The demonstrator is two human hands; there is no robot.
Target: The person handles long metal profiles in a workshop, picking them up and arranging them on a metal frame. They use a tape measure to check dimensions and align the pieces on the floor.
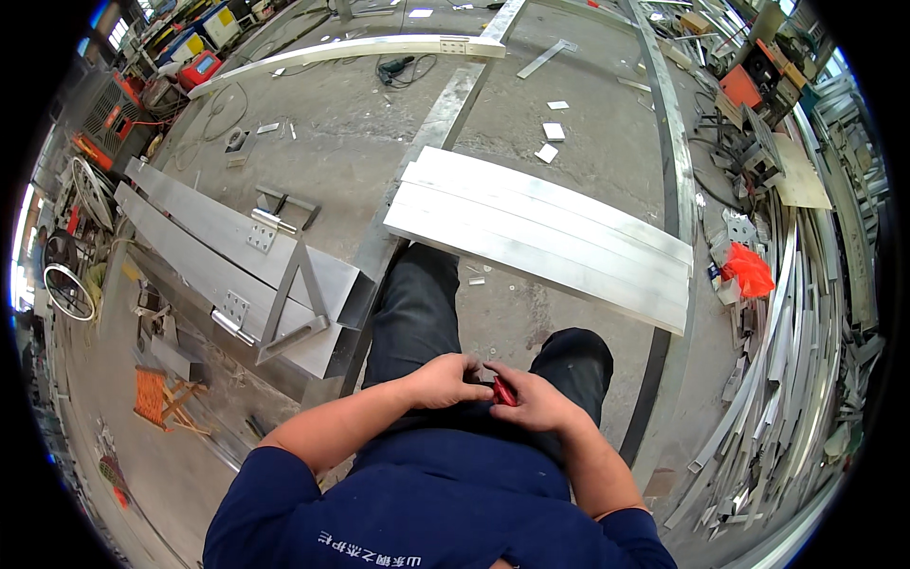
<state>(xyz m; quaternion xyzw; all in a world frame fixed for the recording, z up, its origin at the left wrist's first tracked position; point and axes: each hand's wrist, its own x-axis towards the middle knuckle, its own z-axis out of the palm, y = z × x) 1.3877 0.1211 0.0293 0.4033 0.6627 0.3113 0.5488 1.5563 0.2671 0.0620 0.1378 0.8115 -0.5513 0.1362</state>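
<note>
In front of my waist, my right hand [536, 403] is closed around a small red object [504, 391], whose kind I cannot make out. The fingers of my left hand [444, 381] are pinched together at its left end; whatever lies between them is hidden. Beyond my knees, several silvery flat metal bars [540, 224] lie side by side across the steel frame [445, 109]. To my left, a grey triangular metal bracket [296, 305] stands on long rectangular metal tubes [213, 261], near two hinges with drilled plates [262, 237].
A power drill [395, 68] lies on the floor beyond a long pale beam [351, 49]. Long metal strips are heaped [768, 379] at the right, near a red plastic bag [749, 270]. At the left are an orange folding stool [156, 398] and a red machine [106, 112].
</note>
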